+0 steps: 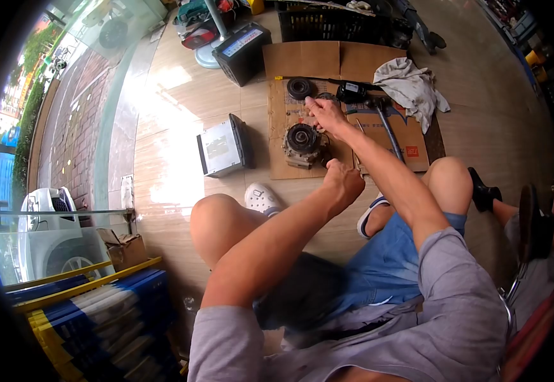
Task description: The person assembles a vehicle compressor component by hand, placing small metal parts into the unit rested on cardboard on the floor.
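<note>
A metal machine part with a round black pulley [303, 138] stands on a flattened cardboard sheet [280, 167]. My left hand [344, 182] is closed at its lower right side, with the fingertips against or just beside it; what they grip is hidden. Above the part, my right hand [328, 116] has its fingers pressed together, and anything between them is too small to tell. Just beyond those fingertips lies a black ring-shaped pulley [299, 88].
Around the cardboard's right side are a hammer [388, 130], a black device [351, 92] and a white rag [411, 86]. A boxy metal unit [221, 146] and a black battery [243, 54] stand left. A black crate [334, 24] is behind. Another person's legs show at right.
</note>
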`<action>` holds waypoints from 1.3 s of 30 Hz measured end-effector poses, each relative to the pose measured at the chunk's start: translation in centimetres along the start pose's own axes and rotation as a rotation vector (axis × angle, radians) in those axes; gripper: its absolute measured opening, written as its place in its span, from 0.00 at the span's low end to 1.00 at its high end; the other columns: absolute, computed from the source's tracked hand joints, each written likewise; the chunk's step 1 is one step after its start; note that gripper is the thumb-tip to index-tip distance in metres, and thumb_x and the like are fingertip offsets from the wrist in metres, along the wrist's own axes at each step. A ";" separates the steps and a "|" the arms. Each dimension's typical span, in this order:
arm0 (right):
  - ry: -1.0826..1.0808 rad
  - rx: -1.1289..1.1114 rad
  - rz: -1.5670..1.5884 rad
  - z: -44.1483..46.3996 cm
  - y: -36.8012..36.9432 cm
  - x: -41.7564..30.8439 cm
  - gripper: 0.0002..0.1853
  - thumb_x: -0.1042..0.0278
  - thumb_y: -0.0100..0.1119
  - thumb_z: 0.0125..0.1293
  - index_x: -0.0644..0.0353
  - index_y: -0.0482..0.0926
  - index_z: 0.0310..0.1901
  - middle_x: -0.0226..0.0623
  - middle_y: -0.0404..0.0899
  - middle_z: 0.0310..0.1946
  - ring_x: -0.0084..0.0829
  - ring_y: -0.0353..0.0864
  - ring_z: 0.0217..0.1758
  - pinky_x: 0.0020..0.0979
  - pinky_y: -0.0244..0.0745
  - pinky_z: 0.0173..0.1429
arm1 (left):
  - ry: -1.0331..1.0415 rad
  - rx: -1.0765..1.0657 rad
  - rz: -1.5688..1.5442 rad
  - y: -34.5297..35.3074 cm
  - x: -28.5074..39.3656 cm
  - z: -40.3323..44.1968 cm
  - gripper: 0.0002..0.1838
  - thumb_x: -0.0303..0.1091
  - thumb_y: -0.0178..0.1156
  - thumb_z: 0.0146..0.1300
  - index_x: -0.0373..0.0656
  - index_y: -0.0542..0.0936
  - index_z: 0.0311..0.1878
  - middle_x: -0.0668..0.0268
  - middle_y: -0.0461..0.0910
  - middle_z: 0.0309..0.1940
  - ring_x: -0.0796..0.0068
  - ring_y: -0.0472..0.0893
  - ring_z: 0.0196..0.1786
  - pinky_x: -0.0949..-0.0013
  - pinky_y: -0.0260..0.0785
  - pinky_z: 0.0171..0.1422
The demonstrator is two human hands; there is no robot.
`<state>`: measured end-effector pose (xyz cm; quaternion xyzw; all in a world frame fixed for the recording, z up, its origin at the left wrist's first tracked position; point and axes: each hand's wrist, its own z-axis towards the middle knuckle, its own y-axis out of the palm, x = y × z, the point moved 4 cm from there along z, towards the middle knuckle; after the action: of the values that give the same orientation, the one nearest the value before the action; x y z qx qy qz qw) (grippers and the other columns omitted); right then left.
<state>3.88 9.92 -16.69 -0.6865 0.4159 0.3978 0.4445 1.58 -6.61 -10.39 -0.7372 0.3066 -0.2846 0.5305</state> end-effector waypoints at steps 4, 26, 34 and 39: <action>-0.315 0.073 -0.466 0.8 0.2 0.5 0.24 0.47 0.53 0.72 0.63 0.78 0.53 0.35 0.82 0.35 0.27 0.81 0.32 0.29 0.77 0.38 | 0.012 -0.014 0.004 -0.2 0.1 0.0 0.04 0.31 0.64 0.52 0.49 0.87 0.30 0.69 0.85 0.32 0.70 0.84 0.41 0.63 0.72 0.39; -0.218 0.097 0.195 2.0 1.6 2.8 0.22 0.56 0.54 0.71 0.70 0.74 0.52 0.44 0.83 0.38 0.29 0.84 0.35 0.28 0.80 0.35 | 0.017 -0.062 0.021 -0.7 0.2 -0.1 0.04 0.32 0.63 0.52 0.52 0.87 0.29 0.71 0.85 0.31 0.71 0.84 0.39 0.62 0.69 0.39; 0.094 -0.003 0.460 1.0 0.0 2.3 0.25 0.51 0.55 0.72 0.68 0.72 0.54 0.44 0.82 0.44 0.24 0.83 0.34 0.26 0.80 0.37 | 0.015 -0.056 0.001 -0.3 0.1 -0.1 0.04 0.31 0.63 0.52 0.51 0.87 0.29 0.70 0.85 0.30 0.69 0.84 0.37 0.63 0.69 0.37; -0.132 -0.095 -0.118 1.0 0.0 1.3 0.19 0.56 0.58 0.68 0.62 0.77 0.53 0.44 0.83 0.43 0.28 0.83 0.39 0.30 0.78 0.44 | 0.011 -0.092 0.001 -0.1 -0.1 0.2 0.04 0.31 0.63 0.52 0.50 0.87 0.29 0.69 0.85 0.29 0.68 0.84 0.37 0.62 0.69 0.37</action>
<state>4.13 10.56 -18.22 -0.7024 0.3253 0.4345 0.4606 1.68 -6.39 -10.34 -0.7591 0.3224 -0.2742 0.4946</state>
